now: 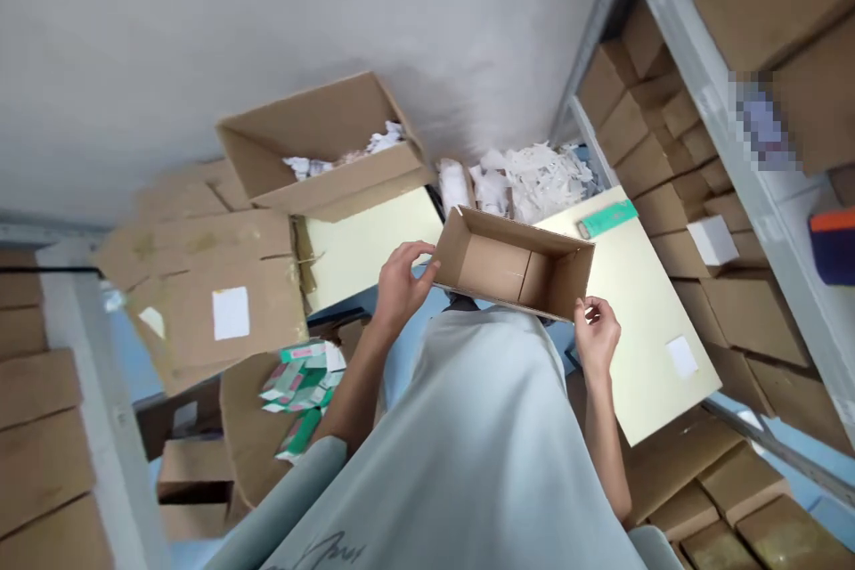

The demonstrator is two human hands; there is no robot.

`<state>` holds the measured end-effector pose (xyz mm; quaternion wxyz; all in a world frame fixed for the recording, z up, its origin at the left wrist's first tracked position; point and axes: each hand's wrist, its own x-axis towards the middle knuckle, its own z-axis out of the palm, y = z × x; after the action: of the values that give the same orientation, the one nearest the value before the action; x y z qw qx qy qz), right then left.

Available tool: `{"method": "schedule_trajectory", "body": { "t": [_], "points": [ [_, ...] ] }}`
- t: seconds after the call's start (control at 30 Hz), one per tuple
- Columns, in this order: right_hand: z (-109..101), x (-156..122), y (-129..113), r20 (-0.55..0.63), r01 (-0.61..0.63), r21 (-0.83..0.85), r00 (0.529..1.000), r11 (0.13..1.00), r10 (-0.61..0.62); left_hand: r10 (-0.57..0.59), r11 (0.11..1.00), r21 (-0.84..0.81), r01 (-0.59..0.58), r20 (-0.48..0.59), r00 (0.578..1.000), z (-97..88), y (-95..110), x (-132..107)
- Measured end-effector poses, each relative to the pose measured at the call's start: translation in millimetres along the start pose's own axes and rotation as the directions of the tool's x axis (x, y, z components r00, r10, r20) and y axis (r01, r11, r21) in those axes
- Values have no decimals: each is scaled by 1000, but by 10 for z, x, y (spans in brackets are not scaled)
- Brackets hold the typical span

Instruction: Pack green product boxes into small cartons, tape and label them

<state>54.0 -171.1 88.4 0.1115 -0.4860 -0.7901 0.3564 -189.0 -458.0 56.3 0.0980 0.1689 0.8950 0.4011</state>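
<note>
An open, empty cardboard box [494, 267] is held in front of my body, its long side running left to right and its inside facing me. My left hand [402, 283] grips its left end, thumb against the outer edge. At the right end, my right hand [597, 329] pinches the lower corner between thumb and fingers. Beyond the box, a flat green carton [606, 219] lies on the pale tabletop [658, 312], with a small white paper [681, 357] nearer the right edge.
A large open carton [334, 187] with crumpled paper stands at the back left. Beside it are shredded white paper [548, 178] and a big closed carton [200, 285]. Green and white small boxes [307, 387] fill a carton at lower left. Shelves of boxes [754, 312] line the right.
</note>
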Motion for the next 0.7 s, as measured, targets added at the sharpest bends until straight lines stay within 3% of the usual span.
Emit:
{"method": "schedule_trajectory", "body": {
  "t": [0.2,0.33,0.47,0.57,0.7],
  "points": [
    [1345,-27,-1061,168,240,-3,957,971,-236,-197,980,-51,190,-228,953,-1208,-1160,-80],
    [2111,-3,-1656,296,391,-9,880,921,-371,-351,935,-60,351,-323,879,-1771,-1680,-132],
    [2594,94,-2079,379,485,-60,820,872,-430,-422,904,-84,420,-349,837,-1969,-2007,-142],
    [2806,176,-2292,425,521,-100,793,847,-437,-464,884,-111,455,-345,816,-1934,-2151,-131],
    [2929,254,-2487,488,536,-126,766,835,-419,-526,848,-137,512,-342,779,-1822,-2275,-98]
  ]
}}
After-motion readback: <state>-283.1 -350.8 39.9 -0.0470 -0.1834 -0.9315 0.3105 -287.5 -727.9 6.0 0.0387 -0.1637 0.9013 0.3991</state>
